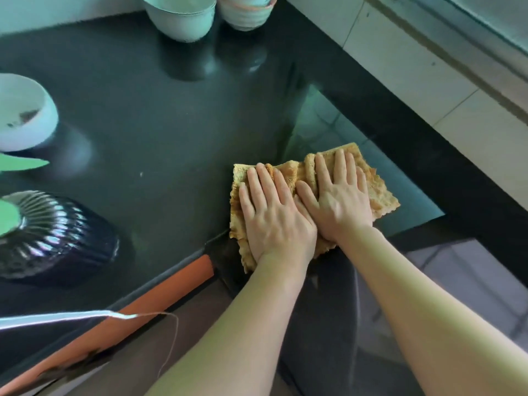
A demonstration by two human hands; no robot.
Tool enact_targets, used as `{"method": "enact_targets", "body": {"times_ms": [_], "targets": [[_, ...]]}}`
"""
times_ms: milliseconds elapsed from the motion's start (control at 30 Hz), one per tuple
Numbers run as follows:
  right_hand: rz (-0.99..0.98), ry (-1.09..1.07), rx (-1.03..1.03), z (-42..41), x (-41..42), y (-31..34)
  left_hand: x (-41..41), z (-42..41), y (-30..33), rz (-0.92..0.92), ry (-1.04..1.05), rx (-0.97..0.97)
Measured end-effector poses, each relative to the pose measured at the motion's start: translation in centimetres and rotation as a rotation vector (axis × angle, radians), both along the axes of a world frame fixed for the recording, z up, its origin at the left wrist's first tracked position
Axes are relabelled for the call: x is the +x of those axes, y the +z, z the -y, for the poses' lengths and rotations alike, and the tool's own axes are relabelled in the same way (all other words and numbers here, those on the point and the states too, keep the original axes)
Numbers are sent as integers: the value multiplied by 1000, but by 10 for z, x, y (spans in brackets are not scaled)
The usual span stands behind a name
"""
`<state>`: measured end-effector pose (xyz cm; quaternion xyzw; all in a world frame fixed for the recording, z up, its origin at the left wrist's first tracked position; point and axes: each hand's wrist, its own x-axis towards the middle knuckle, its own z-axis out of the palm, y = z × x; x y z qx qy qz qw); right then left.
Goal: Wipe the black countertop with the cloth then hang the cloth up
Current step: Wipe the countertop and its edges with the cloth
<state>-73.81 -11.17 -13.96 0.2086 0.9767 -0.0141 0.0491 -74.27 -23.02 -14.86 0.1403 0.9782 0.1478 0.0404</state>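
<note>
A tan, rumpled cloth [380, 192] lies flat on the black countertop [160, 121], close to its near corner. My left hand [274, 212] presses palm-down on the cloth's left half, fingers spread. My right hand [340, 195] presses flat on the right half, right beside the left hand, thumbs nearly touching. Both hands cover most of the cloth's middle; its near edge hangs slightly over the counter's front edge.
Two pale bowls [183, 15] [247, 11] stand at the back. A white bowl [23, 112] sits at the left edge, and a dark ribbed vase [60, 235] holding green leaves stands front left. An orange strip [160, 295] runs below the counter's front edge. A pale tiled wall [423, 70] lies to the right.
</note>
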Motion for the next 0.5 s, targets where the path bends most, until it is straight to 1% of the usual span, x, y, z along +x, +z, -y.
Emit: {"method": "enact_targets", "body": {"times_ms": [133,267,367,500], "targets": [[1,74,10,21,-15,-1,-7,21,-2,-3,72,-15],[-2,130,7,31,-11,-1,2,30,-2,-23,122,-56],[0,172,-16,36,-1,-1,16,34,-3,-16,179,-67],[-13,245,-43,34,35,0,56,32,1,-20,216,-92]]}}
